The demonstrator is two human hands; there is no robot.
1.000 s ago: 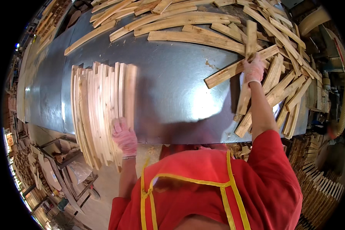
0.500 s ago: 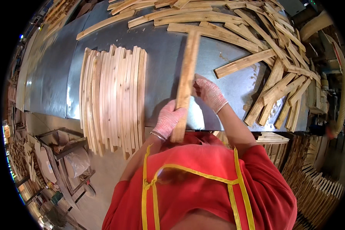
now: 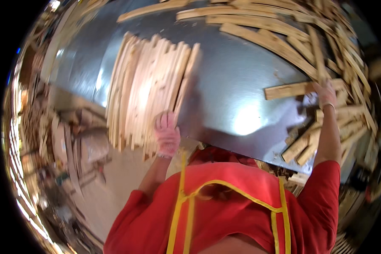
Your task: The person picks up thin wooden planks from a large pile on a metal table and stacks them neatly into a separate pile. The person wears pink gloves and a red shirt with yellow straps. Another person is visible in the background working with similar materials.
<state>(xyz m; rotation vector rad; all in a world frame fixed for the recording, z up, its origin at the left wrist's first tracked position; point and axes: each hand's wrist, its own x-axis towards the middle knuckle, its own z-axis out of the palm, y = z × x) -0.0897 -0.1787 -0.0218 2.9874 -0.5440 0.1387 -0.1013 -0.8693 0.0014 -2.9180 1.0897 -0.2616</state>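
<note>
Resting on the near end of the stack of wooden slats [image 3: 150, 91], the gloved left hand [image 3: 167, 134] lies flat, fingers together, forearm rising from below. Stretched far out, the right hand [image 3: 326, 94] curls its fingers over a loose slat [image 3: 290, 90] on the metal table [image 3: 237, 84], beside the jumbled slat pile [image 3: 326, 46].

2 gloved hands [image 3: 167, 134], 1 slat stack [image 3: 150, 89]

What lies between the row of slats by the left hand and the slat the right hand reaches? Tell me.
In the head view, only bare grey metal tabletop separates the row of slats from the single slat.
</note>
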